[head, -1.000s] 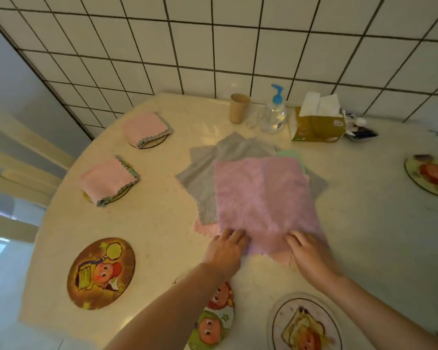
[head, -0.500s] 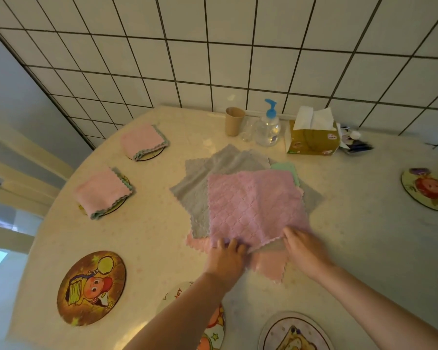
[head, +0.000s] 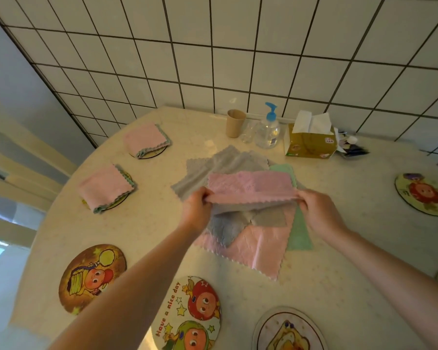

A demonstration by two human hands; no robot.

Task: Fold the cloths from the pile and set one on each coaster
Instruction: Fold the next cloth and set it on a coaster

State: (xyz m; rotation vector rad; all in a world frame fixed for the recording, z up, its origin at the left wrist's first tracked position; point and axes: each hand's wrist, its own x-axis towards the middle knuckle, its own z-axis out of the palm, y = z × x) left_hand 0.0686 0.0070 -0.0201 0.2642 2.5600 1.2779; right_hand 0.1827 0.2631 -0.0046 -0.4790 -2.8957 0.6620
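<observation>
Now both hands [head: 197,208] [head: 319,210] gripping pink cloth [head: 250,185], pile [head: 238,223] beneath

"Have a nice day" on near cartoon coaster [head: 187,314]

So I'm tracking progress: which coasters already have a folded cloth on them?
Only the two at the far left: the far coaster and the nearer coaster, each under a folded pink cloth. All the other coasters in view show bare cartoon faces.

Pink cloth [head: 248,185] lifted over the pile [head: 238,223]; 2 folded cloths [head: 104,186] on coasters [head: 147,155].
</observation>
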